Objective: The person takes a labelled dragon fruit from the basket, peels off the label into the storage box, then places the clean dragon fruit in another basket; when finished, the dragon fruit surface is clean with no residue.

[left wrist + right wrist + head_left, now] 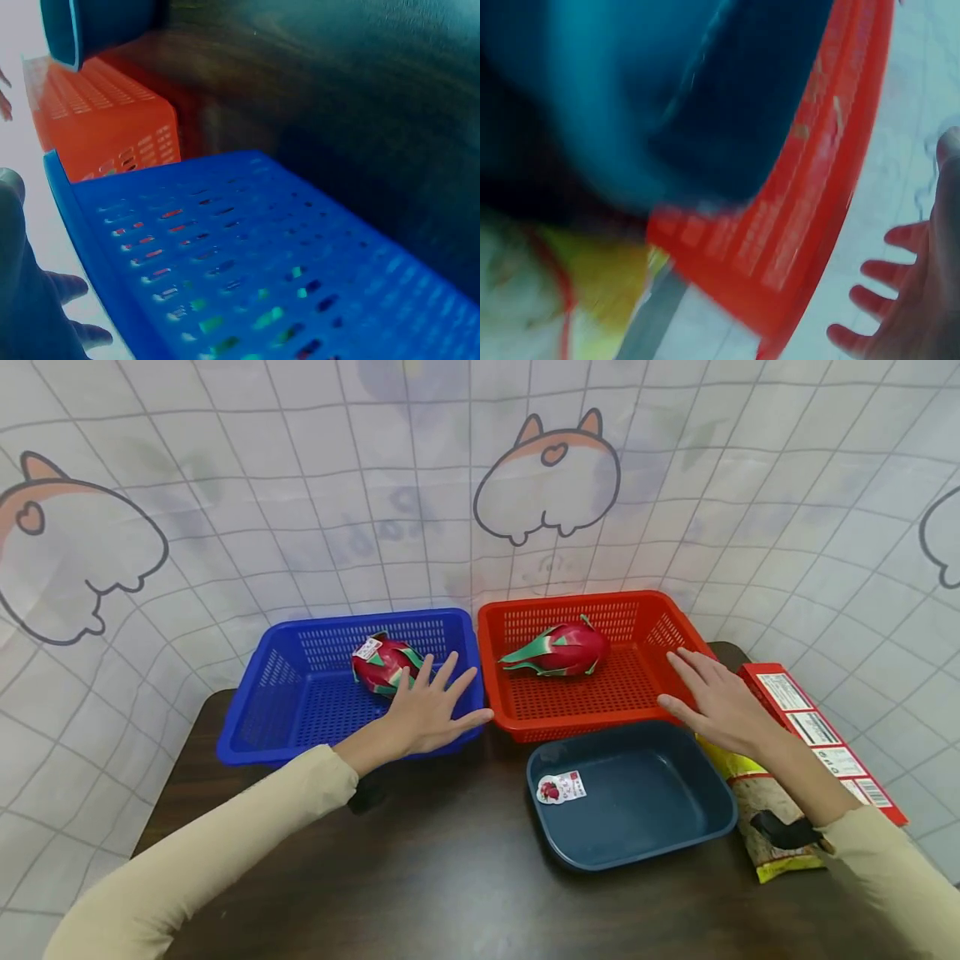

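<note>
My left hand [426, 708] hovers with spread fingers over the front right of the blue basket [258, 693], holding nothing. Inside that basket lies a dragon fruit [381, 667] with a white sticker, partly hidden behind the fingers. Over the right side of the red basket [517, 724] is my right hand [716, 700], its fingers extended and nothing in it. A second dragon fruit [573, 649] with long green tips rests at the back left of the red basket. In the left wrist view, fingers [67, 286] show beside the blue basket's rim.
In front of the red basket stands a dark blue tray [637, 810] with a dragon fruit sticker [561, 787] inside. A yellow bag [768, 814] and a red-and-white box [821, 735] lie to its right, under my right arm. A patterned curtain [375, 485] hangs behind.
</note>
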Available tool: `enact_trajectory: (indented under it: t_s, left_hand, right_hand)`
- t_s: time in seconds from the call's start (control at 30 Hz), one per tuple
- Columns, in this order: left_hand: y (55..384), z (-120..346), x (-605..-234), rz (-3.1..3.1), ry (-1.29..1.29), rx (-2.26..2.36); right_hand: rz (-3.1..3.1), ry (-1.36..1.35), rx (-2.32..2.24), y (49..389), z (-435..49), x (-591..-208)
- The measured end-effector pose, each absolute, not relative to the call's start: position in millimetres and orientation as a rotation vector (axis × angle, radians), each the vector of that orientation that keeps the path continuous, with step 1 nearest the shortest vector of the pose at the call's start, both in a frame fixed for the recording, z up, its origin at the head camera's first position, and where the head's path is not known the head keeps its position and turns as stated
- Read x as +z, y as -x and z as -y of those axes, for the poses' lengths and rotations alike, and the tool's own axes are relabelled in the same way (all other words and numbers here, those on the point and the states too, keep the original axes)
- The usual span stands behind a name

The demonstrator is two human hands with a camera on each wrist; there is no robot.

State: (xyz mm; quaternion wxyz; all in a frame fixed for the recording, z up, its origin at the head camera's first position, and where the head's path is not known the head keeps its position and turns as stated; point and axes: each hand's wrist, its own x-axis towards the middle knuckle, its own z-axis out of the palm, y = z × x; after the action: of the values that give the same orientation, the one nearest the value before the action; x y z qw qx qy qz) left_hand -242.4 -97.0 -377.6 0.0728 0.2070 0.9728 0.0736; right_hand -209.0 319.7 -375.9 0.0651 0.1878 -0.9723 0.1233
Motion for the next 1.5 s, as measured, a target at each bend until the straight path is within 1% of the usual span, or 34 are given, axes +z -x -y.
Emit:
enact_trajectory:
  t_s: [0.27,0.43,0.73,1.03,1.27,1.5]
  left_hand:
    - [230.6,131.3,-379.7,-2.962,-0.534,0.354]
    - [223.5,156.4,-382.2,-2.984,-0.463,0.446]
    - [207.3,204.3,-388.1,-3.032,-0.29,0.474]
    - [185.9,258.7,-393.9,-3.208,-0.17,0.682]
    - [175.3,291.0,-403.6,-3.269,0.008,0.814]
    - [171.9,302.1,-416.0,-3.25,0.134,0.996]
  right_hand:
    - [2.964,-0.711,0.323,224.1,-260.6,-370.2]
    - [2.958,-0.877,0.229,234.2,-224.5,-366.6]
    - [2.935,-1.121,0.097,252.7,-164.8,-355.5]
    - [3.022,-1.187,0.019,272.9,-111.7,-338.2]
    - [3.056,-1.128,0.344,300.4,-73.2,-314.3]
    - [3.043,-1.243,0.51,327.5,-39.7,-312.9]
